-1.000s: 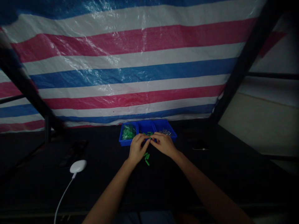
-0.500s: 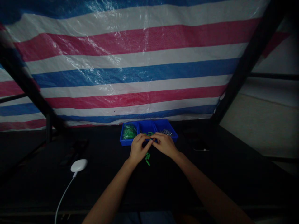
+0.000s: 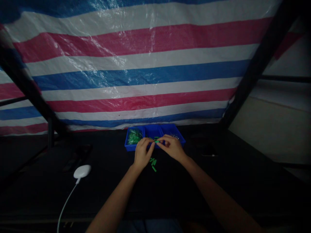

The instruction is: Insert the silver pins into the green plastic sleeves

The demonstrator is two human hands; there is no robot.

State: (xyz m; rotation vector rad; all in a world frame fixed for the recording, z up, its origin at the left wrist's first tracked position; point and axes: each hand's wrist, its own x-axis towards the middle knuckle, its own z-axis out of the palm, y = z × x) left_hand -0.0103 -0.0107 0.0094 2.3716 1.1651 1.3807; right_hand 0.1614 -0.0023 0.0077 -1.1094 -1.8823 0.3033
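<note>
Head view, looking down past my forearms: both my hands meet over the near edge of a blue tray (image 3: 131, 148), which sits toward the far side of a black table (image 3: 175, 194). My left hand (image 3: 141, 152) is at the tray's near side, its thumb and forefinger pinched on a small green piece (image 3: 157, 141). My right hand (image 3: 173, 148) comes in from the other side, and its grip is closed on the same piece, fingertips almost touching those of the left. The piece is so small, and so much covered by my fingers, that I can't tell its exact shape.

Inside the tray, the left compartment holds a clear bag (image 3: 134, 136) with green stuff in it. A few more green bits lie in the middle one, partly hidden by my fingers, and a heap of shiny metal pins (image 3: 174, 136) is in the right one. In front of the tray, just beside my left wrist, several loose green tubes (image 3: 153, 161) lie on the table.

Well to the left of the tray is a white rounded gadget (image 3: 82, 171) with a white cord (image 3: 66, 198) running toward me. Behind the tray hangs a striped plastic sheet (image 3: 145, 76) in red, white and blue.
</note>
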